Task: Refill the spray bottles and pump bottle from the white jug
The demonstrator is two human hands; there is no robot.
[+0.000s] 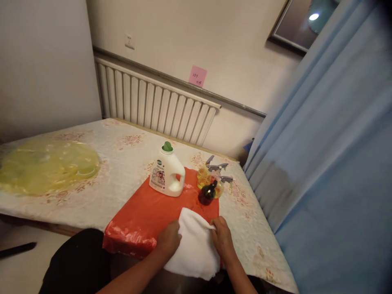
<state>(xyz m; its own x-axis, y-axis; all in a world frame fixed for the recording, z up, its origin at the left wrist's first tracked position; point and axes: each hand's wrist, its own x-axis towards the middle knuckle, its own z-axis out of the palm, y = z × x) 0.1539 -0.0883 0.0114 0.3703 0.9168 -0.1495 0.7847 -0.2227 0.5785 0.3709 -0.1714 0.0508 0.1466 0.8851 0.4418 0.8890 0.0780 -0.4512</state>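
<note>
The table (pixel 92 196) carries a slick red plastic sheet (pixel 147 216), and on its near edge lies a white cloth (pixel 196 245), pinched at its 2 sides by the left hand (pixel 169 239) and right hand (pixel 222 237). I judge a hard tug could drag the sheet, toppling the white jug (pixel 168 173) or the small spray bottles (pixel 212 181) behind.

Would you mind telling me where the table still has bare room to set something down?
Free: the flowered cloth between yellow plastic and detergent jug. Crowded: the red sheet, with jug, spray bottles, white towel and both hands.
</note>
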